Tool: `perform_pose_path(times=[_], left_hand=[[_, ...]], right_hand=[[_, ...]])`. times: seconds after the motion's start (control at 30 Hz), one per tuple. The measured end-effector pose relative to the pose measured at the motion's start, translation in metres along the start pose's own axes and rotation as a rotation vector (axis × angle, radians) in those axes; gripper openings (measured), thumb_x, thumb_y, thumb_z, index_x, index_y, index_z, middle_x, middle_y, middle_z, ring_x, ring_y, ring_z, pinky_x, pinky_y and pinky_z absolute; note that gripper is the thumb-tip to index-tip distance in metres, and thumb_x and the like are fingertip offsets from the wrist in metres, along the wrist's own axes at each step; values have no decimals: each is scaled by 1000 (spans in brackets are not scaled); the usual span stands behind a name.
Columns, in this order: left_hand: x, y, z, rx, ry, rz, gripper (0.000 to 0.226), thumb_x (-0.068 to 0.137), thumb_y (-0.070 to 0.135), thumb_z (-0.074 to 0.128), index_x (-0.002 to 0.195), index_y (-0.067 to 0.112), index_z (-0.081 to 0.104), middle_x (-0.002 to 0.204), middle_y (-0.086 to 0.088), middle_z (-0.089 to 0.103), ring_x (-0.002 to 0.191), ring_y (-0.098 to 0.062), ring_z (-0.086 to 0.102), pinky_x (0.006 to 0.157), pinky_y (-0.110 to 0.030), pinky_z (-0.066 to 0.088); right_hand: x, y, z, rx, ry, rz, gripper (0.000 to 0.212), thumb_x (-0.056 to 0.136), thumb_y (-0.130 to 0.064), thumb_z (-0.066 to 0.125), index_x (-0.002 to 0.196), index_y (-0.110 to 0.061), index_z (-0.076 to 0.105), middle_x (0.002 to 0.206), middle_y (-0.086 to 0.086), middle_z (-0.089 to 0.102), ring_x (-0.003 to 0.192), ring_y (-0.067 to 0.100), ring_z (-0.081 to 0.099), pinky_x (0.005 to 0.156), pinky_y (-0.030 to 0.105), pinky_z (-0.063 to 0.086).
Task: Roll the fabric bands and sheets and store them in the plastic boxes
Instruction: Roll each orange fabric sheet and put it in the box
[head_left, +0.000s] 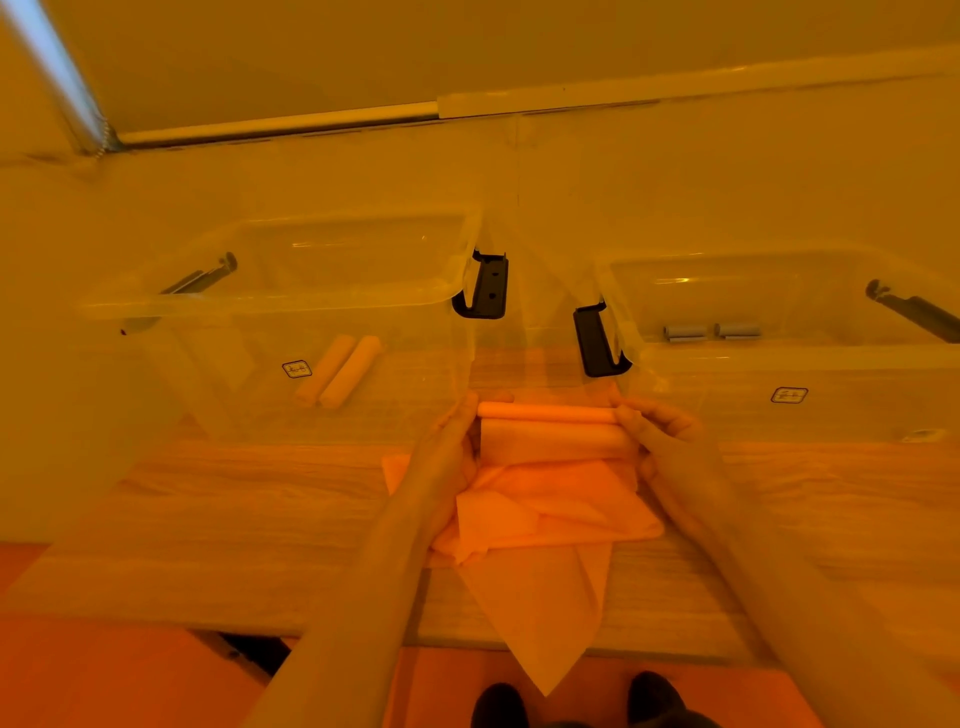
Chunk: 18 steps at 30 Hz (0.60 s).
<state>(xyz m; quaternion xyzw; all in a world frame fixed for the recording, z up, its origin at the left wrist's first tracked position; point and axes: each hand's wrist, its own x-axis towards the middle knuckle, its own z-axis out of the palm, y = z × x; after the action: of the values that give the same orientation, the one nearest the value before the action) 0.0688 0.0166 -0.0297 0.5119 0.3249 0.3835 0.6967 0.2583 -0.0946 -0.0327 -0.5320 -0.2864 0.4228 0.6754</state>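
On the table between two clear plastic boxes lies a half-rolled orange fabric sheet (550, 439). My left hand (449, 447) grips its left end and my right hand (657, 434) grips its right end. A thinner finished roll (545, 412) lies just beyond it, touching my fingertips. The sheet's loose part (550, 519) spreads toward me and hangs over the table's front edge. The left box (270, 306) holds two orange rolls (340, 370). The right box (779, 358) holds two small grey rolls (711, 331).
Both boxes have black latch handles (485, 288) facing the gap between them. The wooden table (234, 499) runs left and right of the fabric. A wall stands behind the boxes. My shoes (654, 699) show below the table's front edge.
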Motion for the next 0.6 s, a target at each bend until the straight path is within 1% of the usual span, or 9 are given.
perform_pose_path(times=[0.07, 0.1, 0.17, 0.2, 0.27, 0.4, 0.47, 0.53, 0.6], left_hand=[[-4, 0, 1, 25, 8, 16, 38, 93, 45, 41, 95, 23, 72, 104, -4, 70, 85, -8, 69, 65, -22, 54], [-5, -1, 2, 15, 27, -2, 37, 93, 46, 42, 98, 22, 69, 106, -3, 68, 89, -10, 68, 71, -26, 56], [-5, -2, 2, -54, 58, -49, 35, 96, 42, 42, 103, 16, 64, 115, -9, 64, 102, -19, 63, 87, -37, 53], [-5, -3, 2, -106, 51, -52, 36, 97, 38, 40, 103, 13, 64, 119, -14, 62, 107, -23, 61, 90, -40, 52], [-2, -7, 2, -196, 26, -34, 37, 97, 33, 38, 100, 8, 64, 119, -18, 61, 107, -24, 60, 84, -38, 55], [-3, -6, 2, -255, -8, -19, 35, 88, 34, 46, 98, 5, 64, 114, -17, 62, 107, -25, 60, 80, -36, 58], [-2, -6, 2, -266, 4, -31, 36, 85, 35, 49, 98, 5, 64, 116, -18, 62, 109, -27, 59, 81, -38, 57], [-1, -8, 2, -281, 15, -42, 39, 82, 39, 51, 96, 6, 67, 121, -22, 60, 115, -32, 57, 90, -46, 52], [0, -10, 2, -274, 16, -46, 39, 78, 42, 55, 93, 9, 71, 121, -22, 61, 116, -33, 57, 96, -51, 47]], right_hand=[[-4, 2, 3, -32, 4, 9, 29, 85, -26, 63, 113, -19, 66, 96, 8, 67, 69, 9, 68, 52, 25, 54], [-5, 3, 5, -37, 2, 14, 25, 88, -23, 62, 112, -19, 66, 91, 6, 67, 61, 7, 66, 47, 22, 51], [-7, 4, 7, -60, 6, 14, 17, 90, -20, 60, 106, -21, 66, 79, 0, 71, 57, 6, 65, 45, 20, 50], [-8, 3, 8, -78, 9, 10, 15, 91, -18, 60, 104, -21, 66, 68, -5, 70, 53, 4, 64, 43, 19, 48], [-10, 2, 9, -100, 16, 12, 13, 92, -16, 59, 102, -22, 64, 54, -10, 66, 46, 1, 61, 40, 16, 45], [-12, 0, 11, -106, 11, 13, 13, 91, -16, 60, 99, -24, 65, 67, -5, 70, 52, 4, 65, 43, 18, 48], [-12, 0, 11, -100, 9, 9, 13, 91, -15, 60, 98, -23, 65, 63, -6, 70, 51, 4, 65, 42, 17, 48], [-13, 0, 11, -104, 4, 2, 13, 91, -14, 60, 100, -22, 65, 63, -7, 70, 52, 3, 65, 43, 17, 48], [-13, 1, 11, -107, 4, -17, 15, 90, -13, 61, 101, -22, 66, 76, -4, 72, 61, 5, 68, 48, 20, 52]])
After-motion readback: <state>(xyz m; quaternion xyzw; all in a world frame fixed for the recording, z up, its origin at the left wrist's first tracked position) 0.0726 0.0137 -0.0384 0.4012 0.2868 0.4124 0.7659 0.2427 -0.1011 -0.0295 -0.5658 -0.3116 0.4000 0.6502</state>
